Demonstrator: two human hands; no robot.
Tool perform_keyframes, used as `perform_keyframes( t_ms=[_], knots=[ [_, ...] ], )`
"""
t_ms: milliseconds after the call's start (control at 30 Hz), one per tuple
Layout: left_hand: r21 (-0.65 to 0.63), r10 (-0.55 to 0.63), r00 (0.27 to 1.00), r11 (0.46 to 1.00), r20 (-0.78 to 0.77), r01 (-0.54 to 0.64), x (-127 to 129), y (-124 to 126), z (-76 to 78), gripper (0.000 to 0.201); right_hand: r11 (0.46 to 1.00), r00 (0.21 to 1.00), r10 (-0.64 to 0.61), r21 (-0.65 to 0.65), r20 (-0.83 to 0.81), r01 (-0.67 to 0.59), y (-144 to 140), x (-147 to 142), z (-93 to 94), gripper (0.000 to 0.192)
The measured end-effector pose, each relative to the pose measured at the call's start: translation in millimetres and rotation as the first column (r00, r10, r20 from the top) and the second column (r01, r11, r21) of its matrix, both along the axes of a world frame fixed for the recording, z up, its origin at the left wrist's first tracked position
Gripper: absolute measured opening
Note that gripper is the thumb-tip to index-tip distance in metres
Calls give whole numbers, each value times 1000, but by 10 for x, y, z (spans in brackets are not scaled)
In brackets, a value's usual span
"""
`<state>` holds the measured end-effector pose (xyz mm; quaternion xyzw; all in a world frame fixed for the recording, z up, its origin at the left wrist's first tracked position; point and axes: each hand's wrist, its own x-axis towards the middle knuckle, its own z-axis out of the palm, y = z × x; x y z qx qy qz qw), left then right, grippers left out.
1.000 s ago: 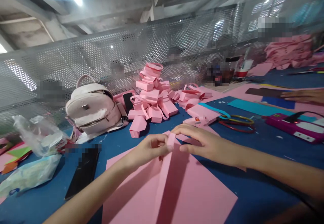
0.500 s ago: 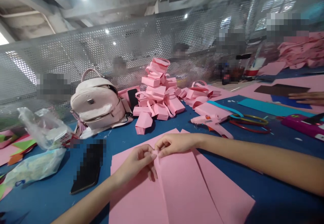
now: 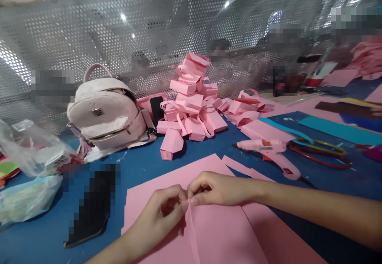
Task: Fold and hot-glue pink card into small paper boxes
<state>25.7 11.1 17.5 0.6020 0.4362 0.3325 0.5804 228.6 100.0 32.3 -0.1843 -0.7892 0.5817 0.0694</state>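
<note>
Sheets of pink paper [image 3: 221, 232] lie overlapping on the blue table in front of me, with a raised fold running down the middle. At the top of that fold, my left hand [image 3: 162, 212] pinches the paper between thumb and fingers. My right hand [image 3: 216, 188] is also closed on it, its fingertips almost touching the left ones. The exact edges between the fingertips are hidden. Beyond my right hand lies a pink glue gun [image 3: 268, 148], its nozzle pointing left. Several small pink paper baskets [image 3: 191, 105] are piled up behind the sheets.
A pale backpack [image 3: 101, 109] stands at back left, against a perforated metal screen [image 3: 173, 25]. A dark phone [image 3: 92, 208] and a plastic bag [image 3: 32, 196] lie to the left. Red and yellow-handled scissors [image 3: 325, 152] and a blue strip [image 3: 343, 131] are at the right.
The view has tipped down and come nearer the table. Both hands remain at the top of the fold, their fingertips now pinched closer together.
</note>
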Motion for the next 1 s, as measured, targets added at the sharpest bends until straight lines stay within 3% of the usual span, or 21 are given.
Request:
perform_keyframes(
  t_ms=[267,500,700,1000],
  knots=[
    [35,21,999,999,-45,-20,-2,-32,10,38,998,999,-32,-62,-37,29,-4,4,-55,26],
    [-128,188,964,978,189,-165,-52,62,-21,45,958,977,-211,-200,-13,204,38,12,-79,35],
    [-239,137,975,967,174,-94,-134,146,-22,47,947,961,-277,-162,21,277,42,18,-130,36],
    [-226,129,975,970,179,-87,-145,126,-56,52,943,964,-265,-215,-30,253,23,-10,-99,41]
  ],
)
